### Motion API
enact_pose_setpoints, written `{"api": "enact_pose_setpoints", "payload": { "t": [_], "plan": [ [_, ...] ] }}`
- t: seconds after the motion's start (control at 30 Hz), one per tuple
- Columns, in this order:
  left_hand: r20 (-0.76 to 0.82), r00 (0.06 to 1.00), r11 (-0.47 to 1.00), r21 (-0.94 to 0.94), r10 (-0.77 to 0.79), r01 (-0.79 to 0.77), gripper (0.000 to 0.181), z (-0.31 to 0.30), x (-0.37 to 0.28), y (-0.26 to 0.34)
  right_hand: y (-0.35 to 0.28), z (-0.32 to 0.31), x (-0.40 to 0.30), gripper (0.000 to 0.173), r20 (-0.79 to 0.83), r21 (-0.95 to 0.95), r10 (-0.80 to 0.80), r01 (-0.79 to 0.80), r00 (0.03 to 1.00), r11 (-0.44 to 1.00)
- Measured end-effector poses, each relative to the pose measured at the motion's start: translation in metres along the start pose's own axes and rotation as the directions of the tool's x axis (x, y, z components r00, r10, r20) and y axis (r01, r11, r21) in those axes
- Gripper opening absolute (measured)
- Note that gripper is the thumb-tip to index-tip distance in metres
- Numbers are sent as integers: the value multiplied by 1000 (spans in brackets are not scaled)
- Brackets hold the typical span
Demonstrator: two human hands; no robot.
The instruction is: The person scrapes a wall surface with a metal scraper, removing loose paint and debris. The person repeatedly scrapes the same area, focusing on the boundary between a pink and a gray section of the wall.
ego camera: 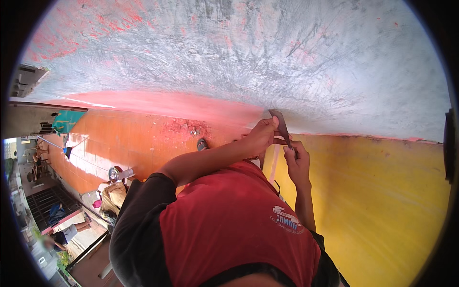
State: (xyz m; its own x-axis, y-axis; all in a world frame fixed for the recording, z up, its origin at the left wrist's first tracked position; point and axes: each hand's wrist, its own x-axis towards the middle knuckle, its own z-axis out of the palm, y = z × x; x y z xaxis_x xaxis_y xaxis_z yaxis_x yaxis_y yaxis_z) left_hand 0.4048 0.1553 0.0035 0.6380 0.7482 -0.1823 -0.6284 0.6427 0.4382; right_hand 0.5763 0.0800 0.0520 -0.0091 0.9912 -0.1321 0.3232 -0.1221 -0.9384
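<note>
A paint scraper with a wide dark blade is held between my two hands, close to the wall. My left hand pinches the blade, with the thumb on its face. My right hand grips the lower end around the handle, which is mostly hidden by the fingers. The scraper's far corner is near the grey wall; whether it touches cannot be made out. That wall is scratched and patchy, with leftover flecks of red paint. A smooth pink band runs along its lower left part.
A yellow wall stands close on my right. Red paint chips litter the orange tiled floor beside my sandalled foot. Further left are an electric fan, a blue broom and a person outside.
</note>
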Motion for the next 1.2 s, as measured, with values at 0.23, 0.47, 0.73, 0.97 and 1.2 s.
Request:
{"api": "enact_pose_setpoints", "payload": {
  "t": [0.23,0.47,0.73,0.97,1.2],
  "plan": [
    [-29,994,992,-68,105,-106,49,-17,-7,5,-29,14,19,16,71,-103,-94,101,993,990],
    [-31,999,990,-142,-15,10,47,-4,-1,0,-30,4,12,14,55,-166,-67,75,996,983],
    [-97,993,994,-93,-64,55,53,0,-11,9,-34,13,3,14,18,-77,-33,34,999,996],
    [-103,986,979,-169,-134,116,53,-1,-11,8,-35,23,-5,14,-18,-98,-7,5,1000,995],
    [-54,999,996,-90,-3,-2,53,-8,-12,-2,-20,27,-5,16,-16,-142,-91,88,996,986]
  ]
}}
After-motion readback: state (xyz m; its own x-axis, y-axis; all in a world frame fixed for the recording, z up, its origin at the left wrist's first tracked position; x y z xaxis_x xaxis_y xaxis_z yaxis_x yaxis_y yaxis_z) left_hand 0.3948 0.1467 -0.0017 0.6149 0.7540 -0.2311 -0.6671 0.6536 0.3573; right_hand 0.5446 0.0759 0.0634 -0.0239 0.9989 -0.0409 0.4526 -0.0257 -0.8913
